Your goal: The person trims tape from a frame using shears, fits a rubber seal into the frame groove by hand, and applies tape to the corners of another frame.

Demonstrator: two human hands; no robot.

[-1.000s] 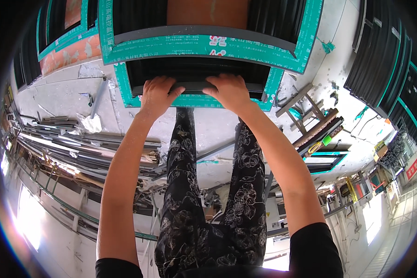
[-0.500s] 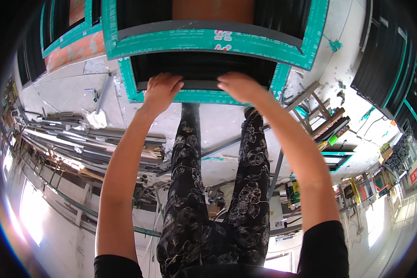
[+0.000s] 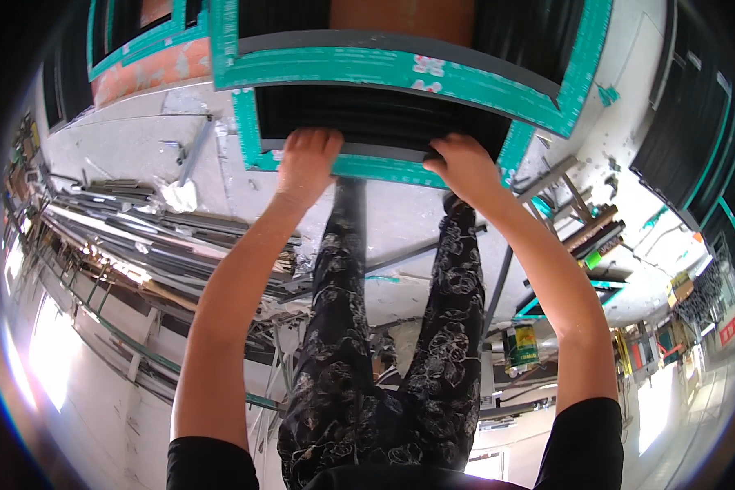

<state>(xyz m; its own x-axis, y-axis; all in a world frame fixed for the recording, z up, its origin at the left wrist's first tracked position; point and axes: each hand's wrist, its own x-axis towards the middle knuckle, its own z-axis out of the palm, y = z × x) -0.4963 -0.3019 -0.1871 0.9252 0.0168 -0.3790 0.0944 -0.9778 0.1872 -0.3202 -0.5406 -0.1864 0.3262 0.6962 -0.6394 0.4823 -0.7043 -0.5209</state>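
A dark frame faced with green film point(image 3: 384, 167) lies in front of my legs, its near bar running between my hands. Toward the left end of that bar, my left hand point(image 3: 307, 163) has its fingers curled over the edge. My right hand point(image 3: 468, 170) grips the same bar near its right end, thumb toward the middle. Both palms' undersides are hidden. A larger green-filmed frame point(image 3: 327, 67) overlaps the far part of the gripped one, and black ribbed panels show inside both.
Loose metal profiles point(image 3: 171, 237) are heaped on the floor at left. Another green-edged frame point(image 3: 151, 47) is at far left, dark panels point(image 3: 694, 122) at far right. A wooden stand point(image 3: 576, 184) and a tin point(image 3: 521, 347) are to the right.
My right hand has slid outward along the bar and closed on it. The fingers of my left hand now curl further over the edge. The whole view has shifted slightly.
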